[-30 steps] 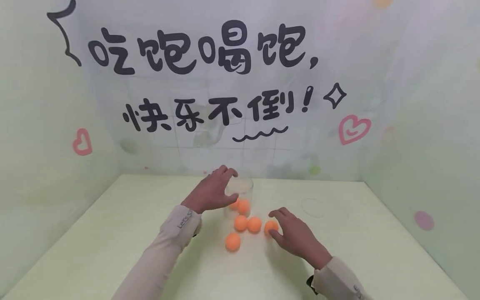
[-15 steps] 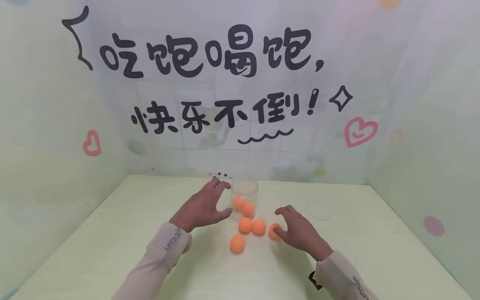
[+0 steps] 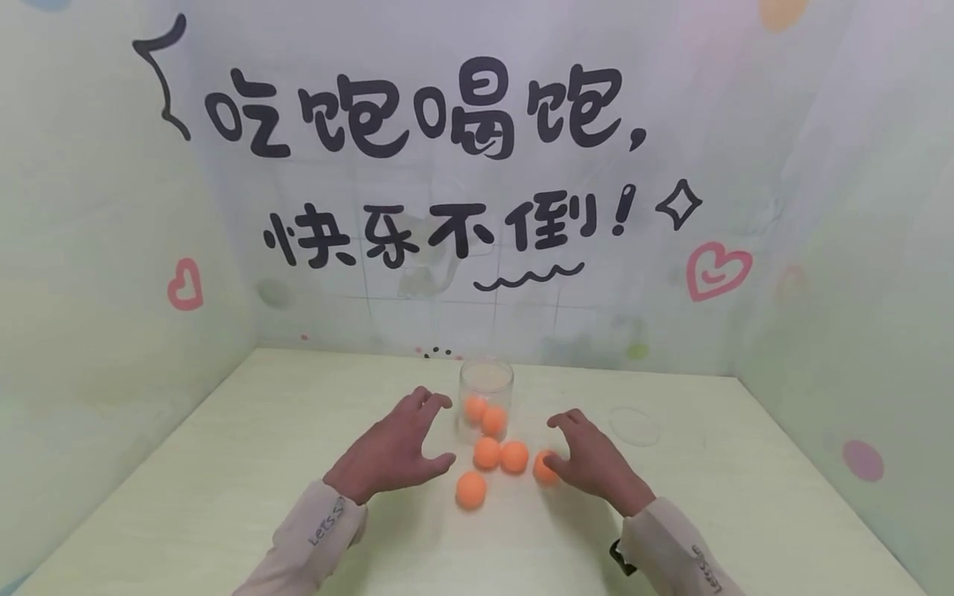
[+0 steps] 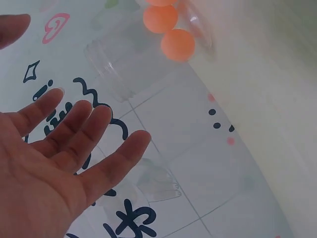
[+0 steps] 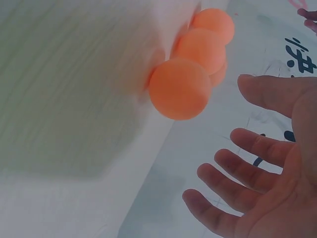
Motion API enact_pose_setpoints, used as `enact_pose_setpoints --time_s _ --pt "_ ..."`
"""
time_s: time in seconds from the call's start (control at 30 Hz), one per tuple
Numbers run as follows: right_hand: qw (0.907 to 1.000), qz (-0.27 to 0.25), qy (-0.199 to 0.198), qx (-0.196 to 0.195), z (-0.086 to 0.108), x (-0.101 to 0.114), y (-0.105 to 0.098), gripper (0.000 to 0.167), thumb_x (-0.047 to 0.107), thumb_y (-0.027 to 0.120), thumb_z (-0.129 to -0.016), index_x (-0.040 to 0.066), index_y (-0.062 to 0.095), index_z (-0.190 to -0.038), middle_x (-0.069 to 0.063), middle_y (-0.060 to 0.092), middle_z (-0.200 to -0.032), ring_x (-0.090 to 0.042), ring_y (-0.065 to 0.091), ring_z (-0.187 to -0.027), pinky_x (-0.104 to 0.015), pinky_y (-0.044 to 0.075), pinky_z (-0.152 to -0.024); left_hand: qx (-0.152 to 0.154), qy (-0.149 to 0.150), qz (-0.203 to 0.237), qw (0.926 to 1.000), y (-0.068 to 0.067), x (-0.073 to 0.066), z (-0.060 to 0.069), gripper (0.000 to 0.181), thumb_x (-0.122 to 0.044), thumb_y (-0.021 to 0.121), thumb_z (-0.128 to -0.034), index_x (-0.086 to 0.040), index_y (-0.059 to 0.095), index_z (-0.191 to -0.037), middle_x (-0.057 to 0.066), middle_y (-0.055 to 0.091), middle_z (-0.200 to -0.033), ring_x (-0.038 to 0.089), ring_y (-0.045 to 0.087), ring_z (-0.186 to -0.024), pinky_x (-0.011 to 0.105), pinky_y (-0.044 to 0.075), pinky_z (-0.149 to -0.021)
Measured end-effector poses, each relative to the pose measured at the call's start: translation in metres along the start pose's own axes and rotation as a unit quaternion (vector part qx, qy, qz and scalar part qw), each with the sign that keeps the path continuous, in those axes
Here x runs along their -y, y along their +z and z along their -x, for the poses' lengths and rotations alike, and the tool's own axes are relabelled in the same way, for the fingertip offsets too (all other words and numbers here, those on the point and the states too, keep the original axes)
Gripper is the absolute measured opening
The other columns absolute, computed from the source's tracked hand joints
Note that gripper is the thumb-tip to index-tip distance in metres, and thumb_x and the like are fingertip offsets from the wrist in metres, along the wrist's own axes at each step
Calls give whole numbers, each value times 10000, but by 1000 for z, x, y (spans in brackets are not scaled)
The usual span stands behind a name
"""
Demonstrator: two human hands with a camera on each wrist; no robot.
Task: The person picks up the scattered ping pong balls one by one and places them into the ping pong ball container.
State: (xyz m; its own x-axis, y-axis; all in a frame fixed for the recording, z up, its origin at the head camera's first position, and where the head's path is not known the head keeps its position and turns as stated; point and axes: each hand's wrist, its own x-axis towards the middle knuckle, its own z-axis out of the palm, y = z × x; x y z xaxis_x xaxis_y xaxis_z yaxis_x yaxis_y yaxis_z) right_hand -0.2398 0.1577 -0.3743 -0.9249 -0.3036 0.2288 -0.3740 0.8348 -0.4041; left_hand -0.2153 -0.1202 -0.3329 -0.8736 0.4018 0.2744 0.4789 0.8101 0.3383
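Note:
A clear jar (image 3: 486, 377) stands toward the back of the table with two orange balls (image 3: 493, 420) seen in it. In front of it lie several more orange balls (image 3: 470, 490). The left hand (image 3: 393, 443) is held left of the jar, fingers spread and touching nothing; the left wrist view shows its palm (image 4: 44, 183) bare beside the jar (image 4: 129, 64). The right hand (image 3: 596, 461) hovers at the rightmost ball (image 3: 545, 468), its thumb overlapping that ball in the head view. In the right wrist view a gap shows between its thumb (image 5: 267, 94) and the nearest ball (image 5: 180, 89).
A thin clear ring (image 3: 634, 426) lies on the pale table (image 3: 224, 463) to the right of the jar. Printed cloth walls (image 3: 477, 323) with black lettering and pink hearts close off the back and both sides.
The left hand has drawn back from beside the jar, leftward and nearer the person. The right hand has stayed at about the same place by the rightmost ball. The head view has shifted slightly.

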Motion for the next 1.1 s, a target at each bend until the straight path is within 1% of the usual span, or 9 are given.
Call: enact_pose_setpoints --time_s 0.1,0.2,0.37,0.5,0.6,0.7,0.83,0.97,1.1 --pt "10000 -81 39 33 -1 1 1 431 141 714 -801 -4 577 -1183 -130 545 -1177 -190 575 -802 -390 491 -757 -39 40 -8 10000 2 2 6 559 -293 714 -780 -68 511 -1250 52 501 -1117 110 502 -813 254 467 -638" --pt "9999 -89 19 66 0 2 1 438 139 720 -791 -2 576 -1180 -125 541 -1176 -168 556 -777 -378 484 -745 -45 -13 -10 10000 6 4 11 556 -287 713 -774 -69 515 -1246 46 501 -1113 107 495 -812 241 456 -619" --pt "9998 -124 -61 110 -1 3 2 442 136 718 -777 4 576 -1174 -117 540 -1176 -140 528 -742 -352 470 -719 91 -79 2 9999 11 7 17 559 -276 709 -769 -63 514 -1247 73 502 -1115 110 483 -788 238 442 -586" --pt "9997 -144 -120 129 -1 5 3 445 139 727 -770 7 579 -1168 -109 546 -1170 -149 536 -754 -349 467 -718 163 -7 -48 9999 14 9 19 553 -278 706 -767 -60 515 -1238 70 500 -1088 109 468 -784 239 438 -588" --pt "9997 -122 -204 94 0 5 3 438 136 741 -761 4 589 -1149 -105 560 -1148 -197 573 -816 -370 477 -739 196 9 -77 9998 16 10 21 554 -277 704 -763 -54 518 -1235 54 495 -1056 110 459 -776 239 435 -588" --pt "9994 -51 -335 93 0 4 6 414 128 733 -757 4 595 -1128 -103 571 -1125 -236 593 -875 -384 484 -758 271 -51 -36 9996 20 10 23 556 -273 704 -759 -57 517 -1236 39 485 -1038 109 454 -755 240 422 -571" --pt "9990 15 -427 155 0 2 10 395 120 708 -749 8 593 -1110 -121 574 -1101 -215 583 -841 -377 484 -744 275 -124 -51 9995 22 10 25 548 -274 706 -756 -73 520 -1231 26 483 -1037 103 457 -746 239 418 -567" --pt "9992 22 -352 195 -2 1 14 398 120 712 -738 10 592 -1101 -132 571 -1091 -190 559 -788 -371 481 -720 285 -140 -140 9994 23 10 25 546 -283 706 -759 -75 522 -1229 26 487 -1031 103 460 -745 241 423 -576" --pt "9990 154 -362 209 -4 0 18 377 107 712 -733 18 597 -1081 -115 575 -1062 -179 547 -762 -366 483 -714 349 -152 -213 9990 23 10 26 547 -293 708 -759 -81 523 -1228 28 492 -1032 104 455 -747 246 424 -579"
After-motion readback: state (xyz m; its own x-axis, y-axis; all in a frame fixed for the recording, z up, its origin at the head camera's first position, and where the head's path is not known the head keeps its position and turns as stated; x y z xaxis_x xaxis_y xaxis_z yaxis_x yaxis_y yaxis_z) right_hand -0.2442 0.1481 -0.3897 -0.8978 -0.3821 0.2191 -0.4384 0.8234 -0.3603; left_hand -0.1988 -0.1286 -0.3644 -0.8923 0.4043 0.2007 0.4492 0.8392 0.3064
